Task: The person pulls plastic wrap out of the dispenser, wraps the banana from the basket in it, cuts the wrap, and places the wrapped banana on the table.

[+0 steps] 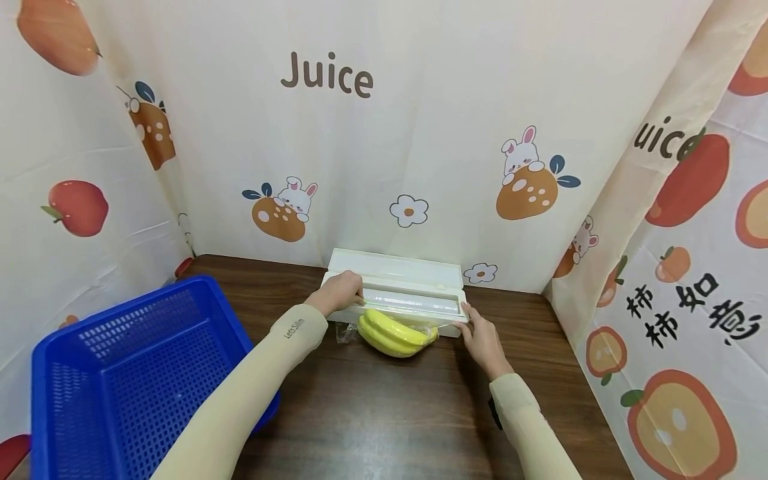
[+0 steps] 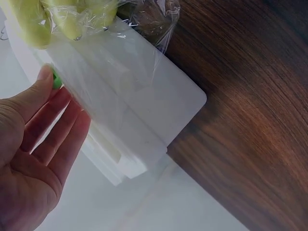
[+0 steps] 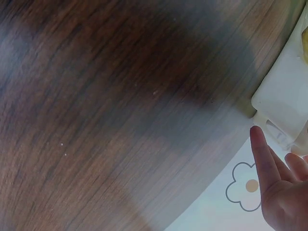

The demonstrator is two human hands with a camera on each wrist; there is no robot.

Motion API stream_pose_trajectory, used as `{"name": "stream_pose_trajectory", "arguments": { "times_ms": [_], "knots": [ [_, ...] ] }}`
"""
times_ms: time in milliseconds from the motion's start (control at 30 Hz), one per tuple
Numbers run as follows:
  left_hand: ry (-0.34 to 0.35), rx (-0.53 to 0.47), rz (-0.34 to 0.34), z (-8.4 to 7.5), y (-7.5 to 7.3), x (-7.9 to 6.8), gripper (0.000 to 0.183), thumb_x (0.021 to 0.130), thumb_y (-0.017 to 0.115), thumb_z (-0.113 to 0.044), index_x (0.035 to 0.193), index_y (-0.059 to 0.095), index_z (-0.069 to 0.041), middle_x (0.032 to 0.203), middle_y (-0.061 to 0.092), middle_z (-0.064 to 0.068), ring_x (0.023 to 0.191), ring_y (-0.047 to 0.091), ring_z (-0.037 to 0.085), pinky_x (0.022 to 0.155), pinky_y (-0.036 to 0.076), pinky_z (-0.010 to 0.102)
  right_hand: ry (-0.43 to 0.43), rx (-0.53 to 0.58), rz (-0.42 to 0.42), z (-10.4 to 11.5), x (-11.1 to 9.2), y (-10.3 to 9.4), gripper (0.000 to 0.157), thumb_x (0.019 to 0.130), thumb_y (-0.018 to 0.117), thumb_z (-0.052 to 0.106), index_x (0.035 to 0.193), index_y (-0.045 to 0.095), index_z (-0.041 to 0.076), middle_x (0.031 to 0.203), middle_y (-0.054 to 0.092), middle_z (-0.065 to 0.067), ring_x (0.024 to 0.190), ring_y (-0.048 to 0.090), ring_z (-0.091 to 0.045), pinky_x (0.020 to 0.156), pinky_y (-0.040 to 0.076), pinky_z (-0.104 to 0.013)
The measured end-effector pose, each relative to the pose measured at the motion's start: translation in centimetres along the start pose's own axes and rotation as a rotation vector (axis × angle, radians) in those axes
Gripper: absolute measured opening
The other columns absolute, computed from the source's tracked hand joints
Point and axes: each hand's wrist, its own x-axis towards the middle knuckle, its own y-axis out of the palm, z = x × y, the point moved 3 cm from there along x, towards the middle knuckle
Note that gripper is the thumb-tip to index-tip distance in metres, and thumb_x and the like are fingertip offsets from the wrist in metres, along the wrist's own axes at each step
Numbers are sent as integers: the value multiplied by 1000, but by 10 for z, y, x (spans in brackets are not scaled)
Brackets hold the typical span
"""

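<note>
A white cling film dispenser (image 1: 393, 268) stands at the back of the table with its lid raised, a film roll (image 1: 411, 301) inside. My left hand (image 1: 340, 292) is at its left part; in the left wrist view that hand (image 2: 41, 130) pinches a small green slider (image 2: 57, 80) at the dispenser's edge. The right hand (image 1: 482, 340) holds the dispenser's right end, its index finger stretched along the side in the right wrist view (image 3: 284, 187). A bunch of yellow bananas (image 1: 393, 335) lies against the front, with clear film (image 2: 151, 21) over and beside it.
A large blue plastic basket (image 1: 111, 360) stands on the left, beside my left forearm. Behind the dispenser hangs a printed cloth (image 1: 384, 133), with more cloth along both sides. Dark wooden tabletop (image 1: 384, 413) extends in front of the bananas.
</note>
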Motion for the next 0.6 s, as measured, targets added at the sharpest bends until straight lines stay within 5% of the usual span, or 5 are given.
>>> {"name": "stream_pose_trajectory", "arguments": {
  "times_ms": [600],
  "knots": [
    [43,11,4,6,-3,-1,8,94,80,-11,95,82,-4,94,78,7,84,72,20,79,62,31,-1,6,-6,-1,1,1,57,101,73,15,151,53,-3,144,59,-31,131,60,-46,101,53,-60]
  ]
}}
